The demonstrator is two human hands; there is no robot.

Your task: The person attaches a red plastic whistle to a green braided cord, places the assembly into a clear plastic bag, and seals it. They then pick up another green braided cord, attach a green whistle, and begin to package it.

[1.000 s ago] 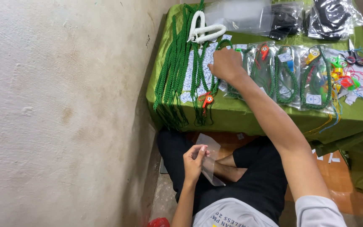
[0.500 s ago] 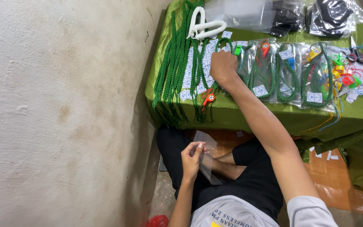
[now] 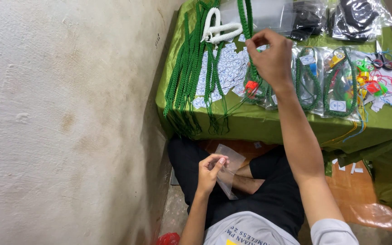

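Since the earlier frame, right hand [image 3: 272, 56] has lifted — fingers pinching a green cord [image 3: 249, 31] above the green-clothed table [image 3: 273, 122]; left hand [image 3: 210, 171] grips a clear bag [image 3: 232, 159] over the lap, beside a stained wall [image 3: 64, 118].

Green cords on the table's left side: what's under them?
Under the green cords lie small white paper labels on the green tablecloth. The right hand lifts one cord. How far the labels run beneath the cords is hidden.
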